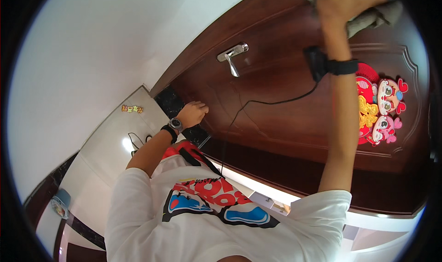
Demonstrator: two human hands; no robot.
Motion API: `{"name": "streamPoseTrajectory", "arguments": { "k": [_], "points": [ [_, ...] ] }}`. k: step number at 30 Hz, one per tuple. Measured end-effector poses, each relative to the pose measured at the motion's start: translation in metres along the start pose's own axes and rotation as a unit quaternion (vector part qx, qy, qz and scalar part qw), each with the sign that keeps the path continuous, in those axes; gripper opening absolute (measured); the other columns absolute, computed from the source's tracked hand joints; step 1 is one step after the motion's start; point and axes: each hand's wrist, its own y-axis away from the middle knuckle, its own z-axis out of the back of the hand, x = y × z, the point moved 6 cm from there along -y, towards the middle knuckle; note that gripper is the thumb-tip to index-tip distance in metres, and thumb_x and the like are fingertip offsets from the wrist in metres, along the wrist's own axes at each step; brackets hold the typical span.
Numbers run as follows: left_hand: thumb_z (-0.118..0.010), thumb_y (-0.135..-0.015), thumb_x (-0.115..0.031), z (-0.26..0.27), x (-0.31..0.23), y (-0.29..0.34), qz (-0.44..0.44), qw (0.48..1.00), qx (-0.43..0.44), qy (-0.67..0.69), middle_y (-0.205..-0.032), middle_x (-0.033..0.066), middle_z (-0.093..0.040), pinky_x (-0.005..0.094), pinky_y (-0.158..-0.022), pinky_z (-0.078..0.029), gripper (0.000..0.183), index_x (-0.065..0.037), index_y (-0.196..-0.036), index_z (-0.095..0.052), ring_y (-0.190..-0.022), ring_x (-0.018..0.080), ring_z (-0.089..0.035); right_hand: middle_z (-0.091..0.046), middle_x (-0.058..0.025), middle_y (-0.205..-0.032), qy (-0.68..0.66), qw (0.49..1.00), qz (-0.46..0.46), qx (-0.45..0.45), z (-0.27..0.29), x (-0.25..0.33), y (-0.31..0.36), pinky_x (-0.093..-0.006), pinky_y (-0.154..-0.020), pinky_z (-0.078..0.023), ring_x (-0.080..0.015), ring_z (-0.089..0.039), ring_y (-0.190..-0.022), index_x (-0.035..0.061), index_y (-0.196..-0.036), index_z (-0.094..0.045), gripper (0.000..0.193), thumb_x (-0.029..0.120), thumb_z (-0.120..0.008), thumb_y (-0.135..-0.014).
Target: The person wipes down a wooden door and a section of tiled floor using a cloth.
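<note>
My right hand [343,4] is raised high at the upper right, with its fingers spread over a grey-green cloth [377,20]. That cloth lies against the dark brown wooden door [281,128]; part of it is hidden beneath the hand. Lower down and to the left, my left hand [193,115] hangs beside the door with its fingers loosely curled, and nothing shows in them. Whether it touches the wood I cannot tell. A silver lever handle [233,58] on a plate sits on the door between the two hands.
A red cartoon-figure decoration [377,105] is fixed to the door, right of my right forearm. From the black device on my right wristband [343,67], a thin black cable [271,103] runs down in front of the door. Pale floor tiles [103,142] and a white wall [92,55] lie left.
</note>
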Motion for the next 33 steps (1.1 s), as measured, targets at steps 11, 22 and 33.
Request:
{"name": "streamPoseTrajectory", "arguments": {
  "k": [11, 22, 33],
  "points": [
    [-0.067, -0.100, -0.008, 0.064, 0.025, 0.024, 0.138, 0.988, -0.018, -0.060, -0.107, 0.0151, -0.077, 0.0528, -0.098, -0.061, 0.009, -0.007, -0.107, -0.072, -0.108, 0.0403, -0.074, -0.076, -0.0219, -0.132, -0.328, 0.911, -0.111, 0.224, -0.090, 0.085, 0.235, -0.0515, -0.106, -0.056, -0.0469, -0.067, -0.119, 0.0074, -0.153, -0.070, 0.045, 0.015, -0.069, -0.109],
    [-0.065, -0.101, -0.004, 0.202, -0.010, 0.157, 0.360, 0.872, -0.265, -0.200, -0.105, 0.0166, -0.077, 0.0537, -0.095, -0.060, 0.012, -0.005, -0.108, -0.075, -0.106, 0.0425, -0.074, -0.075, -0.0157, -0.127, -0.508, 0.495, -0.422, 0.564, -0.257, 0.220, 0.507, -0.0558, -0.075, -0.067, -0.0365, -0.075, -0.106, 0.0089, -0.143, -0.067, 0.044, 0.044, -0.066, -0.115],
    [-0.063, -0.102, -0.008, 0.444, -0.381, 0.299, 0.453, 0.797, -0.356, -0.180, -0.107, 0.0156, -0.079, 0.0527, -0.094, -0.061, 0.016, -0.006, -0.108, -0.078, -0.105, 0.0409, -0.075, -0.074, -0.0309, -0.122, -0.237, 0.527, -0.048, 0.815, -0.021, 0.141, 0.292, -0.0557, -0.091, -0.060, -0.0439, -0.071, -0.102, -0.0028, -0.130, -0.070, 0.027, 0.018, -0.056, -0.120]
  ]
}}
